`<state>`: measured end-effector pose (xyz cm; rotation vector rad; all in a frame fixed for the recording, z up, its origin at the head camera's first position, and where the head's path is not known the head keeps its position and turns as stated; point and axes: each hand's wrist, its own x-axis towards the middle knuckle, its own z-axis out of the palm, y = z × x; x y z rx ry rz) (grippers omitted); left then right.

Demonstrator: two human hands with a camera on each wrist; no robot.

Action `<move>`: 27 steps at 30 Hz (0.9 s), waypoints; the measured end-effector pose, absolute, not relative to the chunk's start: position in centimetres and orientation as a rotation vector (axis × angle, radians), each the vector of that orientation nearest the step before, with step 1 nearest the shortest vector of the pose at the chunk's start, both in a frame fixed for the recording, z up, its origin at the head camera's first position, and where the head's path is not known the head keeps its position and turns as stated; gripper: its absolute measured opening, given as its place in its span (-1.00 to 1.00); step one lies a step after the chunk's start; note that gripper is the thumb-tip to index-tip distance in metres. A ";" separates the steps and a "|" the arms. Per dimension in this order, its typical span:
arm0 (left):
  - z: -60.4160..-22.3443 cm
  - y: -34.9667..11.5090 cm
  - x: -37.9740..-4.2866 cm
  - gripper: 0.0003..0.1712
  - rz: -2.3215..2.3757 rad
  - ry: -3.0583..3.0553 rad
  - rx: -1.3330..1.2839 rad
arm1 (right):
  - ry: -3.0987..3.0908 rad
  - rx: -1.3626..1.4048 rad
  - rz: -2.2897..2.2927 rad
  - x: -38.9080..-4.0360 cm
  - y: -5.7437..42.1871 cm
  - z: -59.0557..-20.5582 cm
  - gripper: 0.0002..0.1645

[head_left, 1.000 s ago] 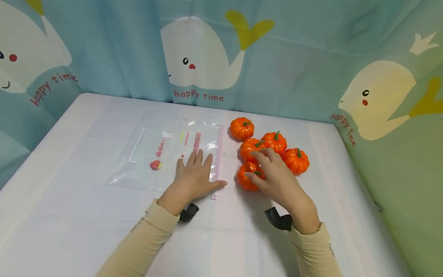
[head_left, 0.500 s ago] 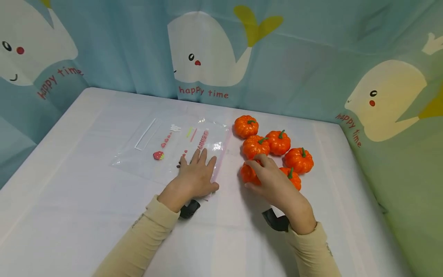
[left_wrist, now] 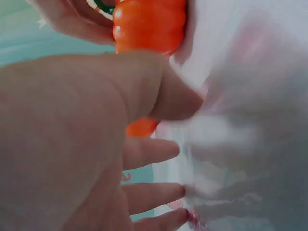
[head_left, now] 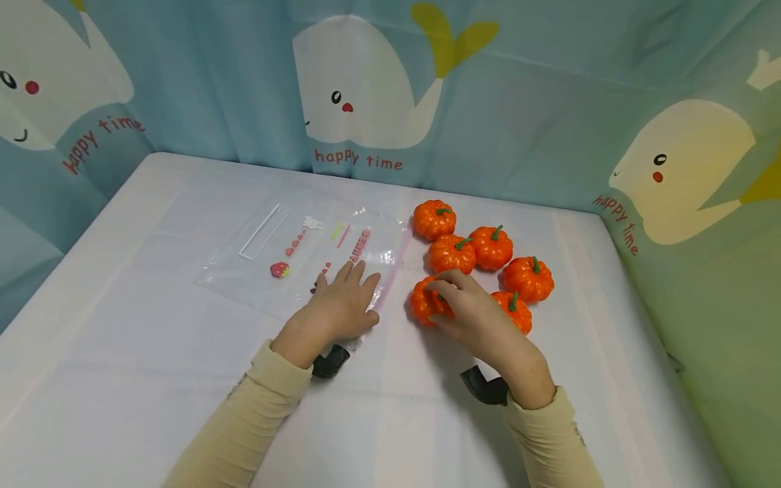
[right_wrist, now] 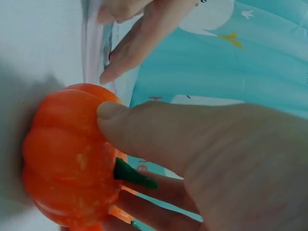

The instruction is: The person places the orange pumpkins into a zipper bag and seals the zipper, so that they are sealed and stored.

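Observation:
My left hand [head_left: 332, 306] lies with fingers spread on a clear zip bag [head_left: 256, 288] printed with a strawberry and a rabbit, near its pink zip edge [head_left: 399, 261]. In the left wrist view the fingertips [left_wrist: 179, 191] touch the plastic. With thumb and fingers on opposite sides, my right hand [head_left: 476, 313] holds a small orange toy pumpkin [head_left: 422, 306] just right of the bag. The right wrist view shows my thumb [right_wrist: 115, 115] against this pumpkin's ribbed side, beside its green stem [right_wrist: 134, 174]. Its underside faces the white tabletop.
Several more pumpkins stand beyond and to the right: a far one [head_left: 434, 220], two close together [head_left: 451, 255], one at the right [head_left: 527, 280] and one [head_left: 515, 315] partly behind my right hand. A whale-print curtain [head_left: 518, 102] borders the white table [head_left: 122, 325].
The right hand has closed in on the front pumpkin and shifted it slightly left, uncovering another pumpkin behind the hand. The bag has turned a little under the left hand. The head view has shifted.

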<state>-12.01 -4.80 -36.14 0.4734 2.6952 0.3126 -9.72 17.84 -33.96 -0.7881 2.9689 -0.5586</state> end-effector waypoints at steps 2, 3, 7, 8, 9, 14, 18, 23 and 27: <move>-36.4 -4.4 -11.9 -0.28 0.310 2.729 0.455 | 2.971 -0.800 -0.553 -9.7 17.7 -34.1 -0.46; -36.5 -4.2 -11.8 -0.31 0.296 2.748 0.448 | 2.970 -0.810 -0.551 -9.7 17.7 -34.2 -0.45; -37.1 -3.3 -11.4 -0.42 0.236 2.868 0.450 | 2.954 -0.832 -0.542 -9.8 17.4 -34.6 -0.39; -37.1 -3.2 -11.3 -0.45 0.229 2.892 0.449 | 2.951 -0.830 -0.541 -9.8 17.3 -34.6 -0.38; -37.1 -3.2 -11.2 -0.48 0.232 2.912 0.442 | 2.949 -0.824 -0.542 -9.9 17.2 -34.6 -0.36; -36.4 -4.3 -11.4 -0.64 0.323 2.943 0.370 | 2.927 -0.775 -0.558 -9.9 17.1 -34.5 -0.30; -36.0 -5.3 -11.6 -0.75 0.390 2.950 0.348 | 2.911 -0.766 -0.581 -10.0 16.9 -34.6 -0.30; -36.0 -5.8 -11.9 -0.88 0.428 2.961 0.375 | 2.930 -0.829 -0.642 -10.1 16.7 -34.9 -0.38; -35.9 -6.0 -12.4 -0.91 0.502 3.014 0.384 | 2.952 -0.895 -0.664 -10.4 16.2 -35.0 -0.46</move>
